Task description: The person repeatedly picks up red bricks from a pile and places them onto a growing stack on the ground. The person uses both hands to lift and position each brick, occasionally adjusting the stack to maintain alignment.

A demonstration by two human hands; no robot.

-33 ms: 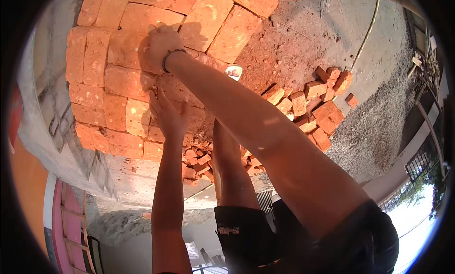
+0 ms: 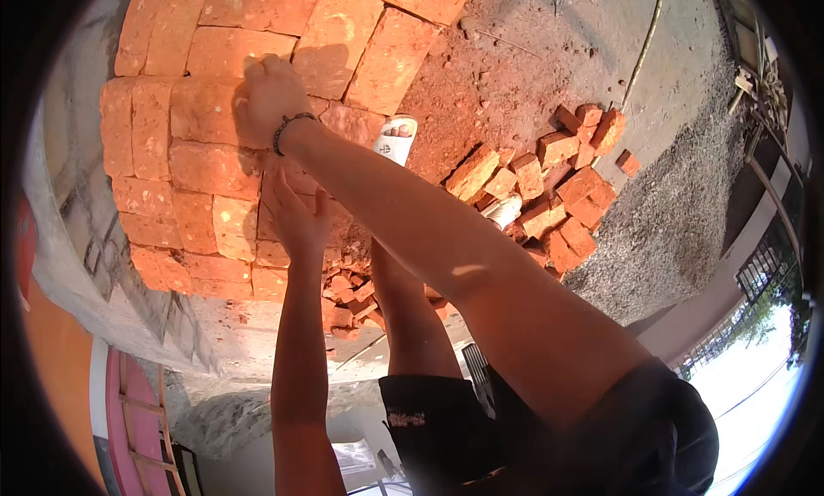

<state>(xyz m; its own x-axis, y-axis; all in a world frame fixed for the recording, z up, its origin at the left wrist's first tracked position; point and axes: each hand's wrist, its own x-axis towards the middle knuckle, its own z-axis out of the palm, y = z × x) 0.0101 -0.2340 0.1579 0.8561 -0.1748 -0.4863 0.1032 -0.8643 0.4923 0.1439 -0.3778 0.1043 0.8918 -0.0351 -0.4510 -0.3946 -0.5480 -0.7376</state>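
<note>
A stack of rough red bricks [image 2: 197,161] fills the upper left. My right hand [image 2: 268,97], with a dark band on its wrist, lies on a brick [image 2: 206,110] in the stack's upper rows, fingers curled over its far edge. My left hand [image 2: 296,214] is lower down, fingers apart, its palm against the side of the stack beside a lower brick [image 2: 233,226]. Broken brick bits [image 2: 348,294] lie just below that hand.
My foot in a white sandal [image 2: 396,138] stands on red dusty ground beside the stack. A loose pile of bricks [image 2: 562,183] lies to the right, with grey gravel [image 2: 678,221] beyond. A thin yellow hose [image 2: 645,37] runs across the ground. A pink ladder [image 2: 137,410] is at the lower left.
</note>
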